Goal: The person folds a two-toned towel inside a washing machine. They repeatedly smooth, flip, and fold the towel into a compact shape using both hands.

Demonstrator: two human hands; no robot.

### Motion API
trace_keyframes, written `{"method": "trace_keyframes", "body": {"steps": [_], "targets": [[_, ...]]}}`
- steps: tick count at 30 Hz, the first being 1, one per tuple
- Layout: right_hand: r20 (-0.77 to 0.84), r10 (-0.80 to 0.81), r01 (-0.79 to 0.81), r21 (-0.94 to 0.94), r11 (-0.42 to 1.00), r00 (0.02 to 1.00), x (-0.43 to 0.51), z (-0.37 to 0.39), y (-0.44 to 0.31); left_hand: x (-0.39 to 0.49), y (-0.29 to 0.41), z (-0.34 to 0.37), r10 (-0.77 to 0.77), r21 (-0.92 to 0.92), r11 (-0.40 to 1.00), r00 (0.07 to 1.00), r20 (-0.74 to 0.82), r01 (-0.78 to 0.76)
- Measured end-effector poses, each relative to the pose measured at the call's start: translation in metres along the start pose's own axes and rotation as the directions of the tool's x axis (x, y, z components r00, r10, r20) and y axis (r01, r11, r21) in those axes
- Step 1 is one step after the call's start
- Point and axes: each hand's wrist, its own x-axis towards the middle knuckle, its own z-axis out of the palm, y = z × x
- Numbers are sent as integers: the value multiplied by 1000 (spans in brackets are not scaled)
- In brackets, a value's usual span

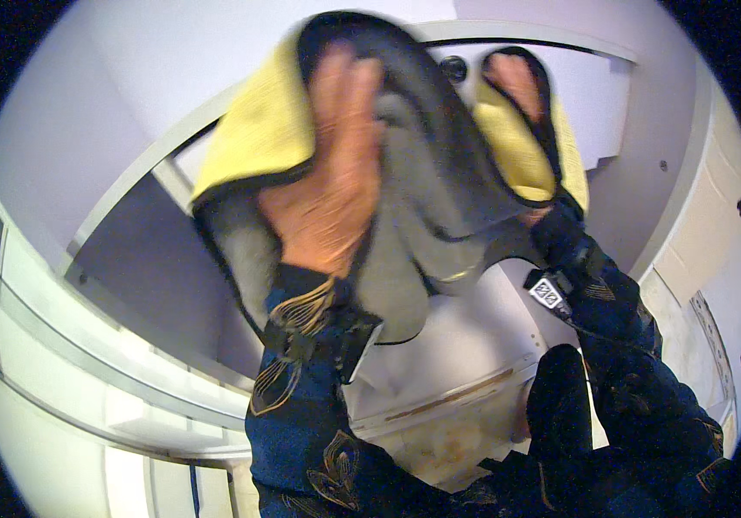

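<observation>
A thick microfiber cloth (403, 175), grey on one face and yellow on the other with black edging, is spread and folded between my hands. My left hand (338, 155) has its back toward me and its fingers stretched upward over the grey face. A yellow flap folds beside those fingers, and the thumb is not clearly visible. The cloth's other end wraps around my right hand (518, 83), whose fingertips show within the fold. Most of that palm is hidden by yellow fabric. Both hands and the upper cloth are blurred by motion.
Behind the cloth is a pale cabinet-like recess with a light frame (144, 162). A round black fitting (453, 68) shows inside it. White panels (85, 382) lie to the left, and beige marbled tile (461, 447) is below. Dark devices (361, 343) are strapped to both wrists.
</observation>
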Motion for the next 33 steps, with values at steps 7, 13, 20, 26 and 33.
{"method": "trace_keyframes", "body": {"steps": [7, 13, 20, 26, 33], "targets": [[417, -198, 179, 85, 980, 887, -36, -30, 4, -67, 4, -25, -56, -2, 998, 997, 48, 56], [814, 407, -852, 191, 488, 415, -83, -86, -21, -142, 77, -51, -289, -178, 937, 954, 81, 299], [219, -155, 203, -215, 955, 963, -26, -142, 25, -84, 75, -27, -303, -178, 951, 881, -364, 253], [-42, -467, 394, -473, 788, 883, 118, -132, 47, 53, -4, -43, 78, 225, 971, 776, -626, 84], [183, 108, -15, -447, 894, 977, 117, -81, 94, 98, -45, -22, -185, 319, 930, 983, -19, 181]]}}
